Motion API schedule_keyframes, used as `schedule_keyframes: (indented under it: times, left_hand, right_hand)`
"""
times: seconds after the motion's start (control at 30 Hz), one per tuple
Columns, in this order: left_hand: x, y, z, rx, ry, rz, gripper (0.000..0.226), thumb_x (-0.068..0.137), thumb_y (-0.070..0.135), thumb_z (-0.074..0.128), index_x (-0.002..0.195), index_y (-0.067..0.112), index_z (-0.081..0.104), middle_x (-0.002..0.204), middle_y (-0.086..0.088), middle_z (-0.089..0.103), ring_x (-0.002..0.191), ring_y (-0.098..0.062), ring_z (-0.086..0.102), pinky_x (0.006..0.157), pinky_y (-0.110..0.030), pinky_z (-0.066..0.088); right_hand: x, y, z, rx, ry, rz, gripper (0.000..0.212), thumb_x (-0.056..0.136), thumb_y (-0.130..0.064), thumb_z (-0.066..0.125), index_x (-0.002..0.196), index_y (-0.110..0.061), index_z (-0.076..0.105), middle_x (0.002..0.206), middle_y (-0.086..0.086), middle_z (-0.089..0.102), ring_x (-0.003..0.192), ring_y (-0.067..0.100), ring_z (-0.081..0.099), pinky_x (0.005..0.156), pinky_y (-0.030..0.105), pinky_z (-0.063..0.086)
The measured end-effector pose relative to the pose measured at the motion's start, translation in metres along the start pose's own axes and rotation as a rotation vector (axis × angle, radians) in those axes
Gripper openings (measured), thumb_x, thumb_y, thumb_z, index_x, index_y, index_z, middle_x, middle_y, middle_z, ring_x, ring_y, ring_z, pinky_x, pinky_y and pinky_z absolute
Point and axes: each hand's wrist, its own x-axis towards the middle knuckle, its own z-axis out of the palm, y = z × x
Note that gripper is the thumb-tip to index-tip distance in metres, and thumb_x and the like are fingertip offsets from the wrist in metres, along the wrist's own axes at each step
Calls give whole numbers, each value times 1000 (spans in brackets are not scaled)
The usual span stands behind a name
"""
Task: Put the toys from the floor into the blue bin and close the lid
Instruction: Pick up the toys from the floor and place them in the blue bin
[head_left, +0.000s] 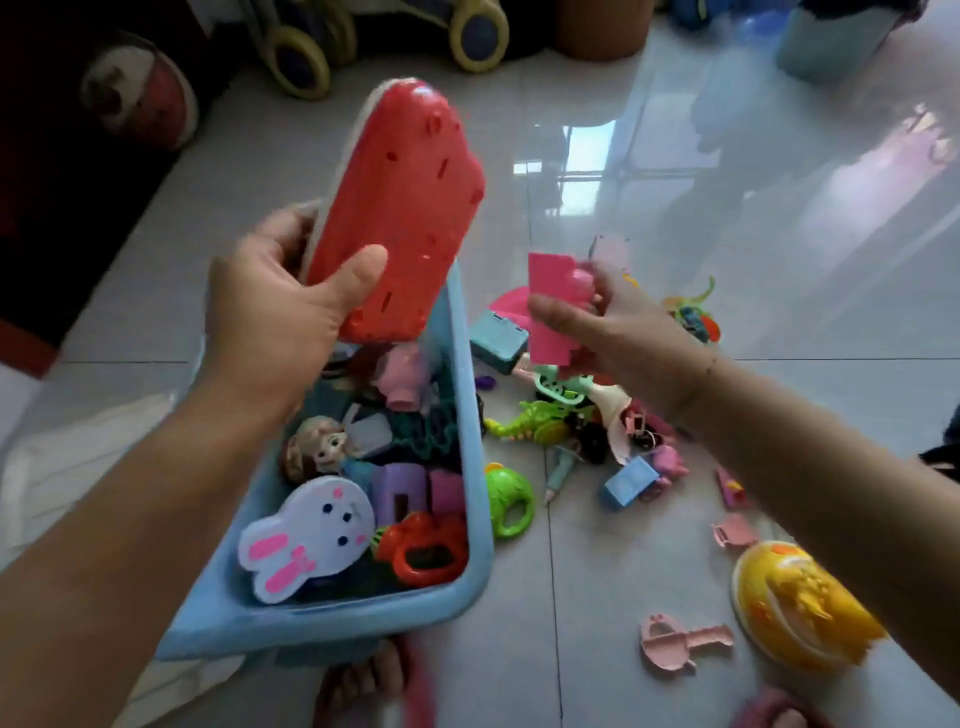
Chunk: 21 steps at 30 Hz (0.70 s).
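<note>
**Item 1. Floor** (571, 582): pale glossy tile. It carried the bin & the loose toys.

**Item 2. Blue bin** (480, 447): open-topped, left of centre, approx. half full. No lid was on it, and I couldn't pick a lid out w/ certainty. It stood just beside the toy pile, I judged so each pc needed only a short carry.

**Item 3. Red toy** (410, 197): long flat case w/ seed-like marks. It was raised & tilted, lower end over the bin's far part, prob. angled to go in end-first since it was the bulkiest pc.

**Item 4. Left grip** (280, 322): wrapped round the red toy's lower end, thumb across the front, fingers behind. I reckoned the size of the toy called for a whole-hand clamp.

**Item 5. Right grip** (623, 338): pinching the pink card above the floor pile, right of the bin & not yet over it.

**Item 6. Yellow domed toy** (800, 603): on the floor at near right, apart from the pile, not yet collected.

**Item 7. Rabbit board** (311, 535): in the bin's near end, face up, propped on other toys.

**Item 8. Pink card** (550, 280): thin & flat, hence the light fingertip hold.

**Item 9. Green rattle** (506, 501): on the floor, just beside the bin's right wall.

Est. task approx. midway, w/ many pcs on the floor.
</note>
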Motion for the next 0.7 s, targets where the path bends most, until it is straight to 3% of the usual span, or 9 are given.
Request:
schedule_keyframes:
  times: [0.07,0.17,0.27,0.4,0.5,0.6,0.7]
  left_hand:
    - [4,-22,-26,321,80,38,43,75,31,73,115,19,63,91,8,70,73,-3,63,70,-17,50]
    - [1,-65,-45,700,158,44,42,81,27,69,120,12,61,99,-15,70,83,-31,65,72,-34,46]
    - [3,-101,-39,883,132,-31,40,85,27,62,118,4,57,101,-26,65,86,-43,60,69,-41,41]
    - [11,-137,-14,933,-75,-115,52,88,35,58,128,3,50,130,-20,54,115,-40,52,93,-45,40]
    - [18,-149,-2,745,-198,-199,57,91,53,39,122,10,60,129,-15,57,120,-35,51,97,-40,39]
    - [28,-150,-7,508,-95,-452,53,98,49,31,113,10,64,112,-13,64,105,-31,57,84,-32,41]
    - [43,-174,-17,476,-43,-524,81,83,72,23,119,10,61,120,-15,62,110,-35,55,97,-41,43]
  right_hand:
    - [18,0,35,-73,-62,24,45,81,-20,68,119,-15,46,97,3,61,69,11,66,46,25,53]
    - [40,8,77,-279,-111,31,64,75,-26,76,127,-13,41,101,5,60,75,16,65,51,26,55]
    - [54,15,99,-642,-95,0,74,70,-38,79,129,-15,41,118,7,59,98,21,62,83,34,53]
    - [48,17,109,-824,-102,-28,78,76,-44,71,140,-19,33,136,8,37,122,20,46,102,27,35]
    - [43,22,105,-767,-69,-25,69,80,-38,69,138,-18,36,137,8,38,125,19,45,106,28,35]
    - [43,24,98,-664,-22,5,61,83,-35,67,135,-17,41,136,9,45,123,16,49,102,28,40]
    - [40,20,95,-595,-25,20,57,85,-32,66,134,-15,43,135,7,47,123,14,49,96,23,40]
